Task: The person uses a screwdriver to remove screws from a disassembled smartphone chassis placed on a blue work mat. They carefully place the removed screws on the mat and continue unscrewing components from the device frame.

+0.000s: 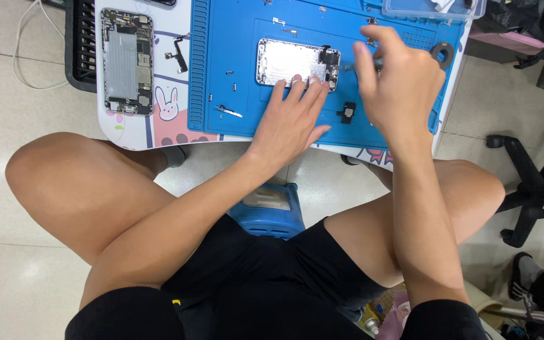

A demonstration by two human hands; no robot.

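Nearest me, my left hand [291, 119] lay flat, fingers [298, 88] spread on the near edge of the opened phone shell [291, 62] at twelve o'clock on the blue mat [234, 94]. My right hand [398, 82] curled around a thin tool [347, 66], its tip hard to make out. A second phone [126, 61] sat at ten o'clock. The counter [133, 135] edge cut close; a clear tray [432, 9] was cropped above.
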